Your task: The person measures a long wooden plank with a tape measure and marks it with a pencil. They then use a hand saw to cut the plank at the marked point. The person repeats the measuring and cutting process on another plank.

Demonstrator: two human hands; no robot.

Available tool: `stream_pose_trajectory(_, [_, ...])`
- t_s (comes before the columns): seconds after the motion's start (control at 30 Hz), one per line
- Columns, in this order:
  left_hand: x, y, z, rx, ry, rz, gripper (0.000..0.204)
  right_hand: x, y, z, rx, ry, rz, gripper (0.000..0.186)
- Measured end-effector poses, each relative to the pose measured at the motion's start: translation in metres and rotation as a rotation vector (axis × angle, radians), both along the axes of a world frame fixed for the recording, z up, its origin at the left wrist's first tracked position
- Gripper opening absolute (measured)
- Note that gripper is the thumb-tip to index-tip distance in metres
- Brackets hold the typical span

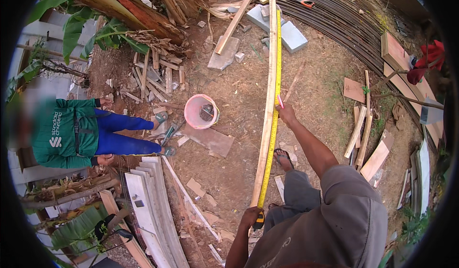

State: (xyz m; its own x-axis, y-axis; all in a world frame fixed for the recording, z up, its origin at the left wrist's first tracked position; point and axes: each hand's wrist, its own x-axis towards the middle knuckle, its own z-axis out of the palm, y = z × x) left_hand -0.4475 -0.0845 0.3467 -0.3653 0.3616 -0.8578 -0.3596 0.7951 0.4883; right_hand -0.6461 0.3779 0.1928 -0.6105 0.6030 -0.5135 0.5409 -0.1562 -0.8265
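Note:
A long, narrow strip of wood (pixel 264 158) runs from near my body to a pair of grey blocks at the far end. The yellow blade of a tape measure (pixel 258 221) lies extended along its right edge. My left hand (pixel 250 217) is closed at the near end, by the black and yellow tape case; its grip is partly hidden. Farther up, my right hand (pixel 287 115) rests at the strip's right edge beside the blade. Its fingers are closed around a pink and white pen (pixel 280 102).
Grey blocks (pixel 293 37) prop the strip's far end. A pink bucket (pixel 195 105) stands left of it. A person in a green top (pixel 67 131) stands farther left. Stacked boards (pixel 150 215), scrap wood (pixel 155 76) and long dark rods (pixel 330 21) lie around.

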Motion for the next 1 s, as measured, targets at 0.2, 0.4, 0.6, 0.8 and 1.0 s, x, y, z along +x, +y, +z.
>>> stream_pose_trajectory(0.2, [-0.096, 0.131, -0.049, 0.052, 0.034, 0.113, 0.031, 0.047, -0.089, 0.026, -0.470, 0.073, -0.041, 0.022])
stream_pose_trajectory(0.4, [-0.122, 0.146, -0.008, 0.023, -0.079, 0.318, 0.031, -0.058, 0.009, -0.002, -0.279, 0.111, -0.246, 0.022])
stream_pose_trajectory(0.6, [-0.084, 0.074, 0.026, -0.127, -0.145, 0.234, 0.030, -0.126, 0.083, -0.031, -0.145, 0.051, -0.186, 0.024])
stream_pose_trajectory(0.8, [-0.057, 0.051, -0.006, -0.110, 0.021, 0.020, 0.030, -0.141, 0.084, -0.069, -0.136, 0.020, -0.177, 0.026])
stream_pose_trajectory(1.0, [-0.050, 0.056, -0.021, -0.181, -0.034, 0.199, 0.036, -0.141, 0.090, -0.101, -0.119, -0.029, -0.145, 0.030])
